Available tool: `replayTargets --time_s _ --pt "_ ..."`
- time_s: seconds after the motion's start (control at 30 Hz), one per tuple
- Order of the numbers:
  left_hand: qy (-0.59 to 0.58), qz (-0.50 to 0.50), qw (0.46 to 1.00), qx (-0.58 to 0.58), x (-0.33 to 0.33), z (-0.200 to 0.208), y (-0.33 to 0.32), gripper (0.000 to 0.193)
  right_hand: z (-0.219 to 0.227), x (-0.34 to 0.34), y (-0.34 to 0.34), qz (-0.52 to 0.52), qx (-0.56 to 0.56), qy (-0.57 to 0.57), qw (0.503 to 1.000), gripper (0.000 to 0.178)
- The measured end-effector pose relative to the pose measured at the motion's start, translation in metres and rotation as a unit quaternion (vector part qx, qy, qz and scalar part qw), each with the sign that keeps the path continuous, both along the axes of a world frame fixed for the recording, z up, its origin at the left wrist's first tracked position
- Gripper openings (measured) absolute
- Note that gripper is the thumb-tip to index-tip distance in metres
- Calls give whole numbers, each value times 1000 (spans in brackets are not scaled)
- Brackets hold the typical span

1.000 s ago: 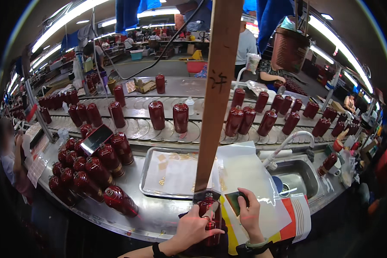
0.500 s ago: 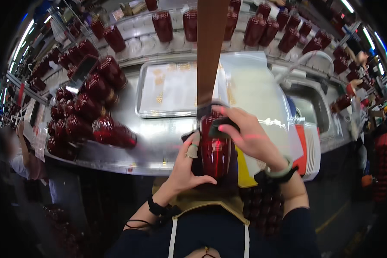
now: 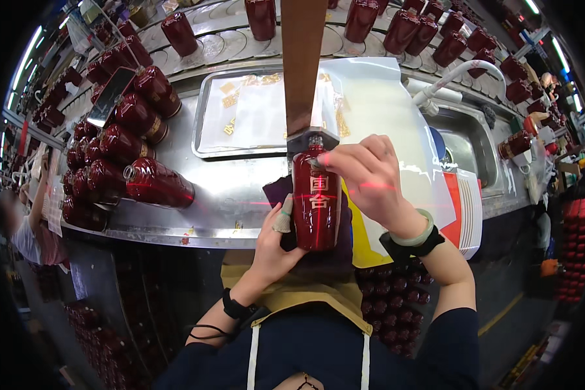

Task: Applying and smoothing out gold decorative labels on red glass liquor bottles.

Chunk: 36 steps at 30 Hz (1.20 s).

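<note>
A dark red glass bottle (image 3: 317,221) lies in front of me on a dark cloth, its neck pointing away. Gold characters run down its upper half, and red light lines cross it. My left hand (image 3: 276,244) steadies the bottle from the left, thumb by its base; a pale finger cover sits on one finger. Over the bottle's right shoulder is my right hand (image 3: 367,179), its fingers pinched together by the topmost marking. Whatever is in that pinch is too small to make out.
A brown post (image 3: 300,65) rises just beyond the bottle's neck. Left of it is a metal tray (image 3: 198,133) with gold pieces on white sheets. Several red bottles (image 3: 159,182) are stacked on the left. A sink (image 3: 465,153) stands right, and a conveyor (image 3: 227,45) runs behind.
The dark pad or cloth is gone from my right hand, which now pinches near the bottle's shoulder. The bottle's gold characters are now uncovered. The whole view has shifted slightly.
</note>
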State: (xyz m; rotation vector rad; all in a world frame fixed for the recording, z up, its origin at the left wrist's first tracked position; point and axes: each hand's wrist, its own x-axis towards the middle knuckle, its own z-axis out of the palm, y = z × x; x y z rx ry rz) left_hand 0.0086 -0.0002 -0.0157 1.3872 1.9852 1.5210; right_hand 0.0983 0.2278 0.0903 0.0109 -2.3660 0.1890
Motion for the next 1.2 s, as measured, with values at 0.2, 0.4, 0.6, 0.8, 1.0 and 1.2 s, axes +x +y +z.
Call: replayTargets --time_s 0.2,0.4,0.6,0.8,1.0,1.2 --pt "-37 -11 997 -62 -2 1 2 96 -17 45 -39 234 -99 -59 965 25" --pt "-15 -6 999 -48 -4 1 4 93 -19 23 60 -186 -289 15 939 39" --pt "3 -11 998 -61 -4 3 5 94 -89 -41 140 -195 -87 -271 939 43" --pt "43 -18 998 -48 -5 1 2 93 -122 -45 169 -219 23 -274 936 42" --pt "61 -10 997 -48 -4 1 3 95 -108 -10 153 -254 39 -326 910 28" --pt "38 -14 998 -47 -5 4 5 99 -102 12 150 -362 12 -397 844 29"
